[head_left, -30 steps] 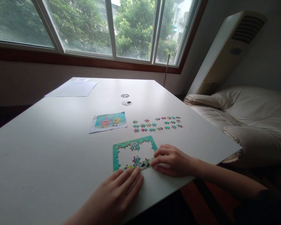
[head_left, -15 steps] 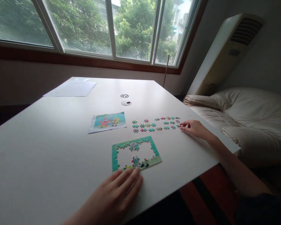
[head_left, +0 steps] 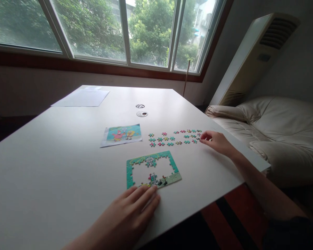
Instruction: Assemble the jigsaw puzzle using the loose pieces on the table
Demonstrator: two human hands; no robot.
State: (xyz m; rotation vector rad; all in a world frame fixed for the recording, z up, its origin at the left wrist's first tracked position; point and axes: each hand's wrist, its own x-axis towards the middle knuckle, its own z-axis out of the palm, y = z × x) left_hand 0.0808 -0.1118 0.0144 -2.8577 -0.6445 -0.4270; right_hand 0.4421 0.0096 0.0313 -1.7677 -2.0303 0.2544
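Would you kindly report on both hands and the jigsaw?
Left hand flat by half-built teal jigsaw frame. Right hand at loose teal and pink pieces, grip unclear. Cartoon picture sheet aside.

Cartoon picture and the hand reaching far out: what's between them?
In the head view, loose puzzle pieces lie in rows on the table between the cartoon picture and the right hand.

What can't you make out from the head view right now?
Head view only:
Whether the right hand grips a piece: its fingers hide that.
Prints on the small loose jigsaw pieces: too small.
Near edge of the teal-bordered half-built jigsaw: partly under fingertips of the left hand.
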